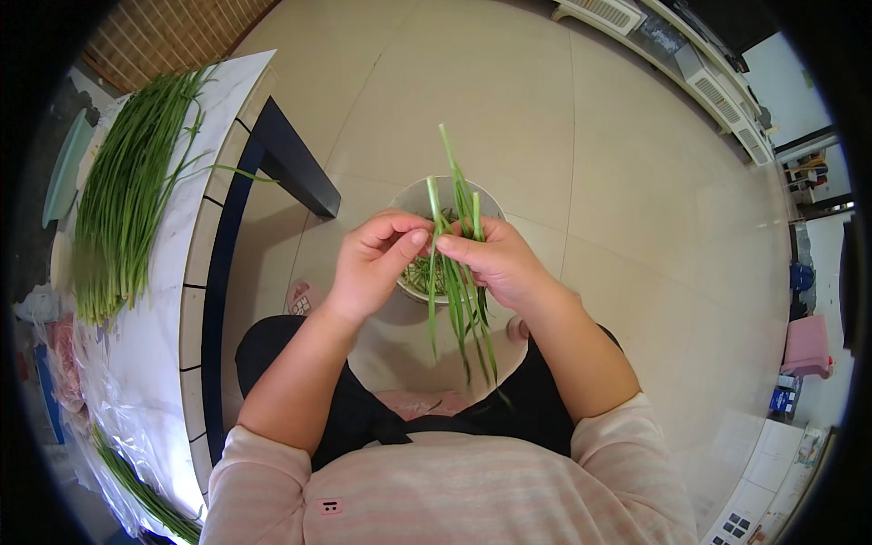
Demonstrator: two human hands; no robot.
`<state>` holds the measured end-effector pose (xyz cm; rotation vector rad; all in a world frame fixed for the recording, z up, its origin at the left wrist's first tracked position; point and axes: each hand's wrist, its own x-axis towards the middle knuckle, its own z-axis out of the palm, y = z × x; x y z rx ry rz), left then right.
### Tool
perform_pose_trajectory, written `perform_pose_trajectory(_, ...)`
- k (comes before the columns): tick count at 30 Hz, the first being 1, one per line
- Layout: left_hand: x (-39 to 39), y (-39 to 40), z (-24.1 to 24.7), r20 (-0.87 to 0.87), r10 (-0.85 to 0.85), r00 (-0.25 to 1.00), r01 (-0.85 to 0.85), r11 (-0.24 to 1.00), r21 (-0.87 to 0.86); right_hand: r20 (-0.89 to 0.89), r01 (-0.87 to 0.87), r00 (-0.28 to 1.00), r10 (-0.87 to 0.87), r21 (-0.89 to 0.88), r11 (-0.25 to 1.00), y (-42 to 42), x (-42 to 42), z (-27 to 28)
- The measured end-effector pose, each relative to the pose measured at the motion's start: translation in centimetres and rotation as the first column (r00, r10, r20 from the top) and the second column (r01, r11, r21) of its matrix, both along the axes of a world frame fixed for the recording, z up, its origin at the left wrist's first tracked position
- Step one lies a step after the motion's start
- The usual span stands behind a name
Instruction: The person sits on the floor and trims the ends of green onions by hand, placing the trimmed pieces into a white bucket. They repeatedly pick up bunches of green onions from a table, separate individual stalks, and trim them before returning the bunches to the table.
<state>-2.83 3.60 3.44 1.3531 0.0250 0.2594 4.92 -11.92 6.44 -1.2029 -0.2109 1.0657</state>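
Several green garlic chives (pixel 455 272) hang between my hands, pale stem ends up and leaf tips down. My right hand (pixel 501 262) is shut on them, its thumb across the stems. My left hand (pixel 385 255) pinches at a stem of the same bunch with thumb and index finger. Below both hands a round bin (pixel 407 196) stands on the floor, with green and brownish trimmings (pixel 420 276) inside. On the table at the left lies a large pile of chives (pixel 133 184), stem ends towards me.
The marble-patterned table (pixel 163 327) has a dark leg (pixel 296 160) close to my left. Clear plastic bags (pixel 112 402) and another bunch of chives (pixel 139 487) lie at its near end. A teal tray (pixel 67 167) is beyond the pile. A pink plastic container (pixel 806 346) stands far right.
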Motion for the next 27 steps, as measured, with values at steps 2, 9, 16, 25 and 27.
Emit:
perform_pose_trajectory(2, 0.1, -0.1, -0.3, 0.017, 0.001, 1.000, -0.001, 1.000, 0.009, 0.144, 0.017, 0.989, -0.014, -0.022, 1.000, 0.5, -0.4, -0.5)
perform_pose_trajectory(9, 0.2, 0.4, -0.4, -0.132, -0.075, 0.988, 0.063, 0.994, -0.088, 0.461, 0.175, 0.880, -0.113, -0.094, 0.980, 0.7, -0.7, -1.6)
perform_pose_trajectory(16, 0.2, 0.0, -0.1, -0.274, -0.214, 0.938, 0.132, 0.949, -0.287, 0.735, 0.325, 0.673, -0.084, -0.191, 0.926, 0.1, 0.1, -0.7)
perform_pose_trajectory(25, 0.0, 0.3, 0.3, -0.341, -0.289, 0.894, 0.115, 0.886, -0.449, 0.556, 0.617, 0.636, -0.535, 0.049, 0.785, -1.1, 3.8, -1.5)
perform_pose_trajectory(27, 0.0, 0.3, 0.2, -0.351, -0.291, 0.890, 0.097, 0.874, -0.476, 0.543, 0.593, 0.647, -0.535, 0.083, 0.801, -1.0, 3.8, -1.8)
